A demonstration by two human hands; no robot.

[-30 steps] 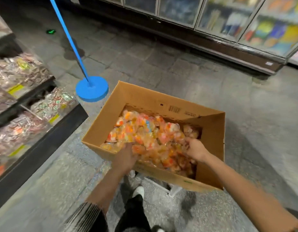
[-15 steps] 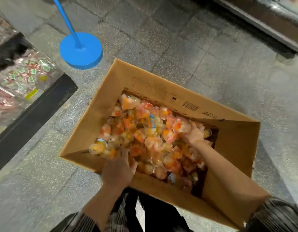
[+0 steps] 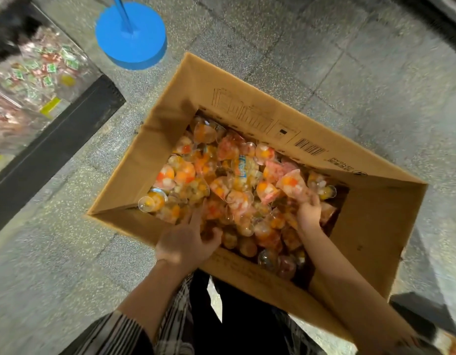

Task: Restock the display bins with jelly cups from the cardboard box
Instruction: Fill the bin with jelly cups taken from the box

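An open cardboard box (image 3: 250, 116) sits in front of me, filled with many clear jelly cups (image 3: 221, 175) holding orange and red fruit pieces. My left hand (image 3: 188, 242) reaches over the near wall into the pile, fingers spread and sunk among the cups. My right hand (image 3: 307, 210) is deeper in the box at the right, fingers curled round a cup or two (image 3: 292, 184) lifted slightly off the pile. The display bins (image 3: 37, 73) of wrapped sweets stand at the far left.
A round blue base (image 3: 131, 37) with a blue pole stands on the tiled floor beyond the box. The black edge of the display shelf (image 3: 50, 152) runs along the left. My legs show below the box.
The view has tilted further down and closer over the box. My right hand has closed on cups at the right; my left hand has pushed further into the pile.
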